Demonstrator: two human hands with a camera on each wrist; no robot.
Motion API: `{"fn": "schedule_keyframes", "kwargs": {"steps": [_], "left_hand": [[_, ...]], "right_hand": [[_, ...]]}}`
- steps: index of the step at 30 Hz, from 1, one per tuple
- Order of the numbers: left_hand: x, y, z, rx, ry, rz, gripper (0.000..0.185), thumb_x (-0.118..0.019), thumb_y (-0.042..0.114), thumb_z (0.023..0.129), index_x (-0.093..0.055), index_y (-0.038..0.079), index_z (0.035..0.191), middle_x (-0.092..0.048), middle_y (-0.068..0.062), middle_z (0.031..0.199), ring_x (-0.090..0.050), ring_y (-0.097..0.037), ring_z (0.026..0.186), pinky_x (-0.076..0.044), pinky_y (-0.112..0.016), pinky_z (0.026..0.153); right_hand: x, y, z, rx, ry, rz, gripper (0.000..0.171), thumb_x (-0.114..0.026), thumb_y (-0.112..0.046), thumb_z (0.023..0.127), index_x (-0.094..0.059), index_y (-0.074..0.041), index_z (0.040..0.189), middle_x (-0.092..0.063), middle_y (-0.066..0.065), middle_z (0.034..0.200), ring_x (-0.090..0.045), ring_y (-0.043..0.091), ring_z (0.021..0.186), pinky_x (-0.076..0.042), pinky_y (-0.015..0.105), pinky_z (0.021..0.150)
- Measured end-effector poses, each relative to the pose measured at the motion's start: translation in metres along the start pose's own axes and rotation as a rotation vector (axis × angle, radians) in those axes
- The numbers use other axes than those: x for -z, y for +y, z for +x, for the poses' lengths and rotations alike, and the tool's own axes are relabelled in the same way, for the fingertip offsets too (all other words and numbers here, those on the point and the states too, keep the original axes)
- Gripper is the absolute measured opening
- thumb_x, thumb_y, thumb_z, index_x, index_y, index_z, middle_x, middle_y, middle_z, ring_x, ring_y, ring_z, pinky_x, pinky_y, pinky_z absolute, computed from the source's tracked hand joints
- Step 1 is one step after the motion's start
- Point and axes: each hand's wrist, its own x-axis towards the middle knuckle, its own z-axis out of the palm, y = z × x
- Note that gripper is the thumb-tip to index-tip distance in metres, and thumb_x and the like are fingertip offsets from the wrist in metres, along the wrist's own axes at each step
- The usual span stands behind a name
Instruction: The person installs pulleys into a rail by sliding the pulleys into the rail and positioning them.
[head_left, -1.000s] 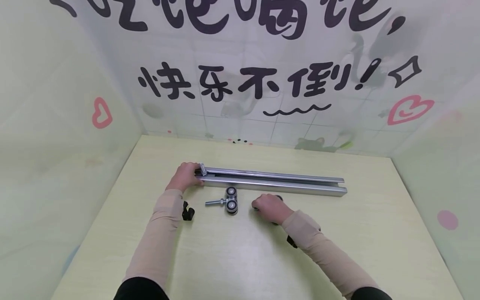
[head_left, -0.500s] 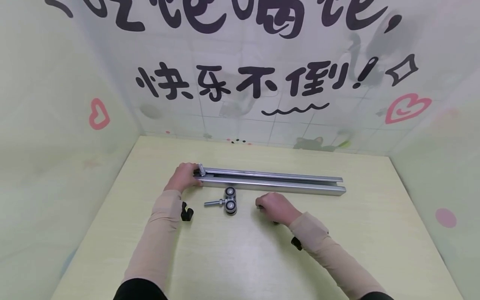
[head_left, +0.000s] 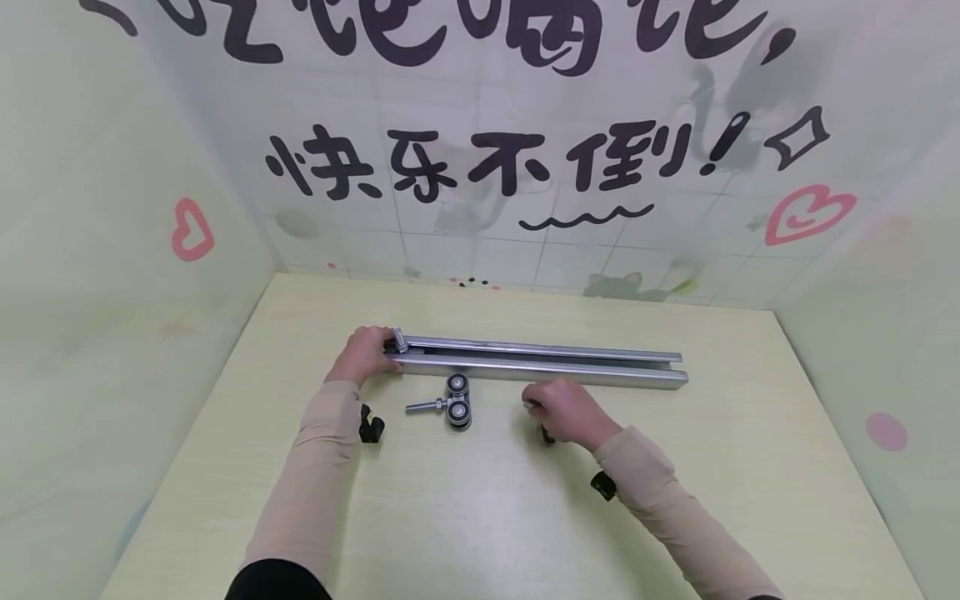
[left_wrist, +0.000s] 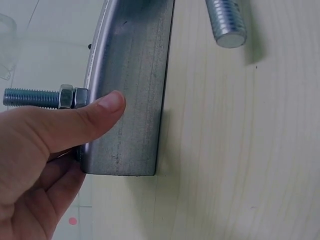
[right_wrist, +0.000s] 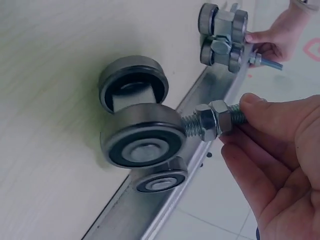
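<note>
A silvery metal channel rail (head_left: 540, 373) lies across the table, slot upward. My left hand (head_left: 362, 354) grips its left end, with the thumb (left_wrist: 107, 105) flat on the near side wall and the fingers partly hidden. A threaded bolt with nuts (left_wrist: 65, 96) sticks out of the slot beside that thumb. My right hand (head_left: 573, 412) pinches the threaded stem of a roller trolley (right_wrist: 145, 135), whose wheels point away from the fingers toward the table. A second roller trolley (head_left: 459, 402) lies between the hands, its stem pointing left.
The pale wooden table (head_left: 465, 508) is bounded by printed cloth walls (head_left: 480, 250) at the back and both sides. Black camera mounts (head_left: 371, 425) sit at the wrists. The rail runs behind the right hand and the lying trolley.
My right hand has moved to the right with the roller trolley and turned, so more of a wheel shows beneath it. My left hand stays at the rail's end.
</note>
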Motion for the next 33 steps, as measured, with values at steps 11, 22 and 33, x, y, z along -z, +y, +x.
{"fn": "schedule_keyframes", "kwargs": {"steps": [11,22,33], "left_hand": [[-0.001,0.0,0.001,0.013,-0.007,-0.016,0.055,-0.08,0.011,0.064,-0.059,-0.007,0.112,-0.061,-0.024,0.107,-0.056,-0.039,0.098,-0.043,-0.048,0.09],[0.002,0.0,-0.001,0.001,-0.003,-0.014,0.051,-0.08,0.011,0.065,-0.06,-0.007,0.109,-0.062,-0.025,0.105,-0.056,-0.039,0.096,-0.043,-0.05,0.089],[0.001,0.001,-0.001,0.012,-0.004,-0.016,0.05,-0.08,0.011,0.064,-0.061,-0.006,0.107,-0.062,-0.024,0.104,-0.056,-0.037,0.095,-0.044,-0.048,0.087]], "right_hand": [[0.013,0.011,-0.017,-0.075,0.058,0.03,0.007,-0.065,0.002,0.075,-0.067,-0.004,0.079,-0.065,0.001,0.071,-0.057,0.008,0.062,-0.05,0.022,0.058],[0.018,0.026,-0.037,-0.132,0.132,0.081,0.011,-0.068,0.007,0.071,-0.066,-0.001,0.079,-0.066,0.008,0.074,-0.062,0.015,0.065,-0.053,0.024,0.06],[0.019,0.033,-0.039,-0.026,0.14,0.033,0.012,-0.068,0.007,0.07,-0.069,-0.001,0.079,-0.068,0.005,0.077,-0.064,0.016,0.069,-0.053,0.027,0.063]]}}
